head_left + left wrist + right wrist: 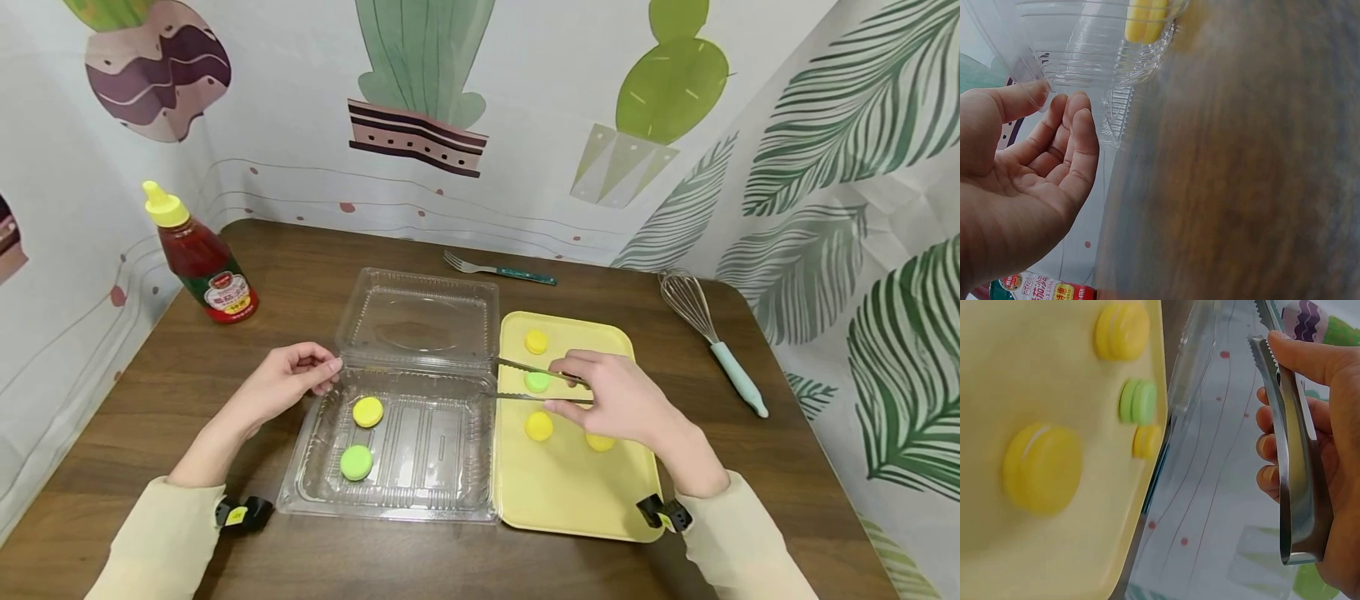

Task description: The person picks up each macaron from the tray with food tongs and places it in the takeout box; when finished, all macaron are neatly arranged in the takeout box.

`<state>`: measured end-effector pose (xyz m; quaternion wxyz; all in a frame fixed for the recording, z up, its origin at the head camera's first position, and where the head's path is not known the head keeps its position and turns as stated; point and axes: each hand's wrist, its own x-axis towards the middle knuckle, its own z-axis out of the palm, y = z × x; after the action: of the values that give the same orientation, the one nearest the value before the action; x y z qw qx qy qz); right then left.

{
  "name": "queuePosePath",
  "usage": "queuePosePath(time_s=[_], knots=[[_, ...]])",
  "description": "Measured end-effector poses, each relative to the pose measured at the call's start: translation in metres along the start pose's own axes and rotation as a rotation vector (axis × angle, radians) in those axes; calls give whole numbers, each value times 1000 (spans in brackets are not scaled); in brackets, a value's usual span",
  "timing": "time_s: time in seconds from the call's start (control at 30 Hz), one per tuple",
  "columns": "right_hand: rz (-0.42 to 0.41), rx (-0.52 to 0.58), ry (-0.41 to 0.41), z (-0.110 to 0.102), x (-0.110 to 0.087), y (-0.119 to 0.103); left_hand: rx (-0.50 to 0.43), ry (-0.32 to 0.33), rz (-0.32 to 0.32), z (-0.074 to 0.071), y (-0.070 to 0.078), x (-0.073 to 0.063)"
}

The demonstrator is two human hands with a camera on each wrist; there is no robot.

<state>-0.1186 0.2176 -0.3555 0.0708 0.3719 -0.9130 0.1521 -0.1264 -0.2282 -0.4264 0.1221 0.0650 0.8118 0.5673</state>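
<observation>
My left hand pinches the left rim of a clear plastic container between thumb and fingers, beside its hinge. A yellow macaron and a green macaron lie inside the container. My right hand grips metal tongs over a yellow tray. The tongs' arms are spread, with tips near the container's right edge; nothing shows between them in the right wrist view. On the tray lie another green macaron and several yellow ones, one of them partly under the right hand.
The container's lid lies folded back behind it. A fork lies near the table's back edge. At the back left stands a ketchup bottle; a whisk lies at the right. A patterned cloth hangs behind the table.
</observation>
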Motion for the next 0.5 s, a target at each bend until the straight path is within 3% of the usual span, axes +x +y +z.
queuePosePath(time_s=[0.5], knots=[[117, -22, 20, -14, -51, 28, 8, 1, -12, 0, 0, 0]])
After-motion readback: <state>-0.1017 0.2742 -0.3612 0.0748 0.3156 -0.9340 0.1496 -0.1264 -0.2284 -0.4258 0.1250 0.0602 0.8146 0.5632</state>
